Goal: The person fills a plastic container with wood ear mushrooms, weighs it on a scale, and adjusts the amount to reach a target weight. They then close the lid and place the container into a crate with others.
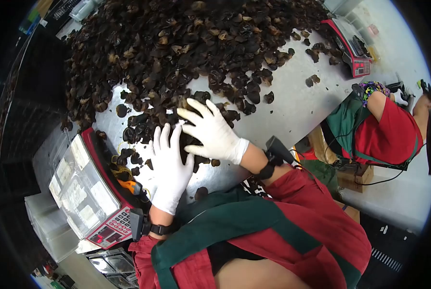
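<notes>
Dark, curled dried pieces that look like wood ear mushrooms (186,43) form a big heap on the metal table (292,106). My left hand (171,164), in a white glove, lies palm down with fingers stretched over loose pieces at the heap's near edge. Just to its right, my gloved right hand (210,132) spreads its fingers over more of them, the two hands almost touching. Neither hand is closed around anything; what lies beneath the palms is hidden. Scattered pieces (131,156) lie left of my left hand.
On the left stands a red scale (112,226) with a clear plastic container (83,183) on it; an orange-handled tool (130,185) lies alongside. A second red scale (355,53) stands at the far right. A co-worker in a red sleeve (389,130) is at the table's right side.
</notes>
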Demonstrator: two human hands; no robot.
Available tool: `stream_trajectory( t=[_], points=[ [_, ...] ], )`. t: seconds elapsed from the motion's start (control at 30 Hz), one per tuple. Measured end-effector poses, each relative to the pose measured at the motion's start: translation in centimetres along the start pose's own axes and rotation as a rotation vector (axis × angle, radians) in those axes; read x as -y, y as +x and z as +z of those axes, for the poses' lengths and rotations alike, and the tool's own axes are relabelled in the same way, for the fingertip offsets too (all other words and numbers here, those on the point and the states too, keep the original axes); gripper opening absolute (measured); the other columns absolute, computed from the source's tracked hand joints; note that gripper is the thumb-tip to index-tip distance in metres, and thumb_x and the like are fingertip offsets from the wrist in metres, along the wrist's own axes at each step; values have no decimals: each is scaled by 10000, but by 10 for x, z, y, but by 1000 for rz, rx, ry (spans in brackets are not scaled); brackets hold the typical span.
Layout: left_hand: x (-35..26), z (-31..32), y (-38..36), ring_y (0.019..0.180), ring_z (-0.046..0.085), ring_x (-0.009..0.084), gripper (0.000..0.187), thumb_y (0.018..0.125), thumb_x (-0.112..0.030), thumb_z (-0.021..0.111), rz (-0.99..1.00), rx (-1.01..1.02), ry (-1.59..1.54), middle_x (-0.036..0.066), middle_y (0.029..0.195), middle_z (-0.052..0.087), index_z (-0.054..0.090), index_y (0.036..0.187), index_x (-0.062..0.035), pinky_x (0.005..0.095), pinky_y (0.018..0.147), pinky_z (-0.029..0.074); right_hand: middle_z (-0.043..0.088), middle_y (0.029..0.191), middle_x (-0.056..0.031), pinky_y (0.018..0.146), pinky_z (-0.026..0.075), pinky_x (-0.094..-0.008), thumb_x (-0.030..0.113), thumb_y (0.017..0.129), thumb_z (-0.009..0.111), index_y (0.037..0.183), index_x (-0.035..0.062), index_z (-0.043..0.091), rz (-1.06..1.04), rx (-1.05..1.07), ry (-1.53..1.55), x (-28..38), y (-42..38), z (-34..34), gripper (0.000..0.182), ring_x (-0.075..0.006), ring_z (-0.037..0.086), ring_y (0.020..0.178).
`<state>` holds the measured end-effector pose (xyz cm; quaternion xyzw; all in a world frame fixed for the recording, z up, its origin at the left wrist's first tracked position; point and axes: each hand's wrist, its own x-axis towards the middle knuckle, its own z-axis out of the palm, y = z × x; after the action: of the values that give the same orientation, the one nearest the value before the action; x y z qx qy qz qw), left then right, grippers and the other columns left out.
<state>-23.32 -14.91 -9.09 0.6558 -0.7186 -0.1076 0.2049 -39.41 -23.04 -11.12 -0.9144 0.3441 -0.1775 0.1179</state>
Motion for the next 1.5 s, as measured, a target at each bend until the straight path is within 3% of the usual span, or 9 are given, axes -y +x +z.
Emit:
stream_trajectory(
  t=[0.07,0.1,0.23,0.5,0.67,0.87,1.0,1.23,1.5],
  points=[
    [7,-4,-8,1354,413,367,522,769,-162,753,26,12,56,152,1339,527,560,1247,-86,553,1140,253,505,1441,-120,1152,240,-588,415,815,690,1158,136,694,24,-19,66,5,-13,-11,442,-351,343,1415],
    [4,-8,-9,1259,514,329,326,739,-86,760,7,-80,41,110,1216,597,625,1036,-88,490,1096,344,506,1439,-118,1154,237,-585,392,819,693,1138,137,702,45,-13,85,5,-22,-17,408,-340,352,1410],
    [16,-13,-23,1148,573,297,165,757,-54,739,-11,-103,52,84,1089,610,610,855,-84,508,1093,349,622,1280,-53,1157,237,-534,239,785,722,791,126,686,145,-182,123,-15,-58,-16,119,-289,473,1300],
    [10,-23,-26,1111,579,282,196,744,-31,730,-41,-101,12,74,1080,610,593,868,-96,534,1120,315,637,1225,-40,1105,302,-519,188,742,765,718,131,655,200,-257,160,-15,-57,-30,126,-257,514,1239],
    [7,-25,-27,1122,575,282,209,736,-26,729,-38,-57,11,78,1081,612,589,873,-99,536,1132,302,539,1387,-117,1167,234,-525,242,752,735,949,99,707,145,-29,31,11,-21,-7,245,-298,411,1355],
    [18,-38,-30,1152,562,296,231,770,-44,732,-115,-122,21,94,1120,616,615,964,-90,512,1138,311,621,1221,-56,1159,251,-525,194,762,708,829,93,688,112,-142,136,11,-23,5,123,-263,478,1285],
    [25,-43,-16,1105,571,315,218,774,-23,722,-72,-204,81,104,1125,620,630,964,-76,460,1039,389,630,1304,-31,1135,281,-493,187,724,767,641,141,659,134,-292,262,-2,-41,-11,144,-267,463,1312],
    [8,-37,33,1166,556,290,274,794,-45,711,22,-164,46,91,1154,603,623,1049,-93,505,1108,335,667,1257,-64,1092,352,-426,120,698,794,731,115,728,344,-358,361,-15,-81,-83,74,-288,516,1261],
    [-1,8,88,1362,411,386,641,795,-11,641,308,55,86,156,1426,495,507,1408,-144,487,1123,345,690,1030,-69,848,453,-390,227,810,757,760,70,713,767,154,293,-56,-180,-135,171,-232,598,960]
  ],
)
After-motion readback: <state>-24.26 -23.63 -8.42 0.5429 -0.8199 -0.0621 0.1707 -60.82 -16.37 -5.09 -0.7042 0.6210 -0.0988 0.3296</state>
